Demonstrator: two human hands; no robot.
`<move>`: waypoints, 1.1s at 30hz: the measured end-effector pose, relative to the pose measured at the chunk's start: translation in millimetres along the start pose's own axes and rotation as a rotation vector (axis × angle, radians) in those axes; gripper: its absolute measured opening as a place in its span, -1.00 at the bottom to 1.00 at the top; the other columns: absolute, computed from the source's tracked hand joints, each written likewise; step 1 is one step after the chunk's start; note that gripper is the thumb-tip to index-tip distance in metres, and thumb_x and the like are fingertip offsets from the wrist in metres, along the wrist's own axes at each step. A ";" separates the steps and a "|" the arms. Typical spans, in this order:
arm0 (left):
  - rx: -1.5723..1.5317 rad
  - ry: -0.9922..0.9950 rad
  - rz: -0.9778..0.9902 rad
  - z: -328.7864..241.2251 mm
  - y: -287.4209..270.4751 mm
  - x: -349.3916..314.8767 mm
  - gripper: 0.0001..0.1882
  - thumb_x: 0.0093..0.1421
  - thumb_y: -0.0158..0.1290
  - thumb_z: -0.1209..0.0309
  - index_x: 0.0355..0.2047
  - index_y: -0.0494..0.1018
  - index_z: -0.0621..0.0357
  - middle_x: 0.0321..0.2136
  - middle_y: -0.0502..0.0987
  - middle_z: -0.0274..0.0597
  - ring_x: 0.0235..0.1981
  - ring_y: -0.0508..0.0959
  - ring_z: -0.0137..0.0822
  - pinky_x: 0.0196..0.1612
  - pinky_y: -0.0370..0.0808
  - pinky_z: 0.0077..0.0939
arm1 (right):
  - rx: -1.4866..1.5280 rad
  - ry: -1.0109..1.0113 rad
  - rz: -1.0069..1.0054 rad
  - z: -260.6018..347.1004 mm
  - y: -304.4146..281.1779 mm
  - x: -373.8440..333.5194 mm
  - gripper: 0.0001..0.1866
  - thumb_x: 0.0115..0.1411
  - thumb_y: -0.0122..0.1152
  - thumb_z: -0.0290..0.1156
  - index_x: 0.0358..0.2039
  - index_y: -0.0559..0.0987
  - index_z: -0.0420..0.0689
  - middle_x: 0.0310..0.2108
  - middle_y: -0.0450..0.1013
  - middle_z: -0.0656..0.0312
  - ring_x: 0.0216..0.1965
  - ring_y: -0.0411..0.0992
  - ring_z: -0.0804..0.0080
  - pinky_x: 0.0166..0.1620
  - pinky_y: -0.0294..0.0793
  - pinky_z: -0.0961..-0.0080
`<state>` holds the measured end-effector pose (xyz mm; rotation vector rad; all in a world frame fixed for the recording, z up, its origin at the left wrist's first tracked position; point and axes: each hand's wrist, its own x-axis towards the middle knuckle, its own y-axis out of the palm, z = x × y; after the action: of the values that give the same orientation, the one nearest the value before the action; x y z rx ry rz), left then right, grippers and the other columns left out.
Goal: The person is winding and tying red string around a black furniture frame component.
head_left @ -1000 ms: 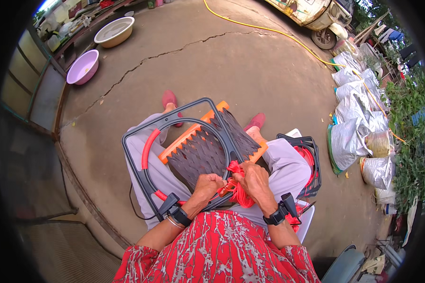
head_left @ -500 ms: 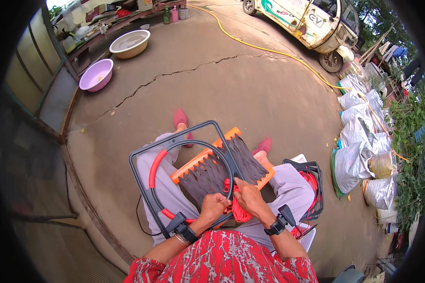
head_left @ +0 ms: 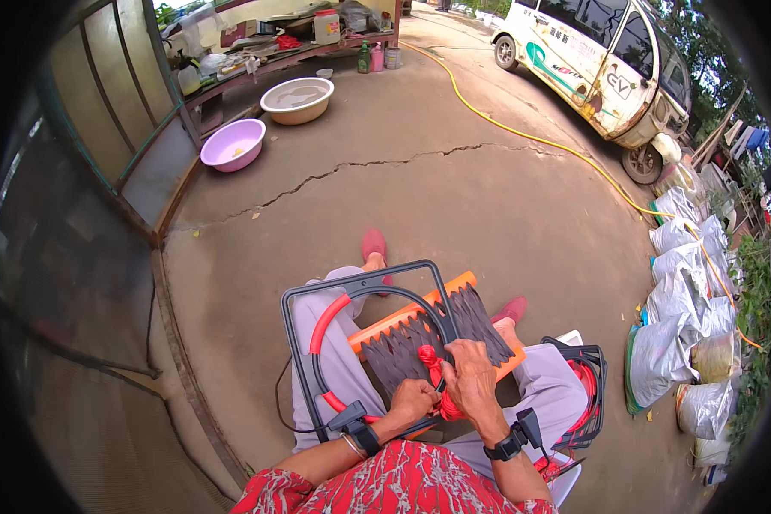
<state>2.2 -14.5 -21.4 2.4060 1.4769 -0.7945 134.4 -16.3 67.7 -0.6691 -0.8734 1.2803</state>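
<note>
Closing over the bundled red cord [head_left: 432, 366] at lower centre of the view, our right grip [head_left: 473, 377] now hides more of it, apparently gathering it tighter; our left grip [head_left: 413, 399] pinches its edge.

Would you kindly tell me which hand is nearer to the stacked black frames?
Right: the right hand is left of the stacked black frames, apart from them; the left hand is farther left.

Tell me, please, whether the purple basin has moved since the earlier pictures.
No. Judged against the floor crack, the purple basin keeps the same place; only the camera view shifted.
</note>
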 end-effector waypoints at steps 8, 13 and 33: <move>0.199 0.051 -0.014 6.1 0.2 -2.9 -0.75 -0.03 0.18 0.28 -0.63 0.54 0.23 -0.68 0.52 -0.01 -0.61 0.56 -0.15 -0.48 0.43 -0.25 | -0.221 -0.141 0.077 -17.5 40.6 -7.4 -0.63 -0.12 0.37 -0.32 -0.29 0.55 -0.23 0.14 0.25 -0.04 0.19 0.16 0.05 0.19 0.11 0.13; 0.217 0.031 0.013 0.0 -4.3 -5.0 -0.70 -0.05 0.21 0.20 -0.62 0.54 0.22 -0.68 0.51 0.00 -0.61 0.55 -0.12 -0.47 0.42 -0.21 | 1.082 0.333 0.031 13.1 25.2 0.4 -0.68 0.18 0.23 -0.42 -0.09 0.41 -0.24 -0.16 0.48 0.09 -0.20 0.48 0.34 -0.09 0.48 0.39; -0.549 -0.150 0.416 -32.2 -23.8 -11.0 -0.73 0.25 -0.07 0.39 -0.43 0.49 0.39 -0.62 0.54 -0.04 -0.65 0.52 -0.31 -0.52 0.48 -0.49 | 1.420 0.481 -0.805 -5.7 -40.0 -83.3 -0.67 0.20 0.22 -0.48 -0.04 0.38 -0.20 -0.14 0.47 0.06 -0.11 0.44 0.35 0.03 0.42 0.38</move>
<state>-11.7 2.6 13.7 2.0660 0.9288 -0.3959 155.3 -105.2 83.1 0.4927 0.2822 0.6541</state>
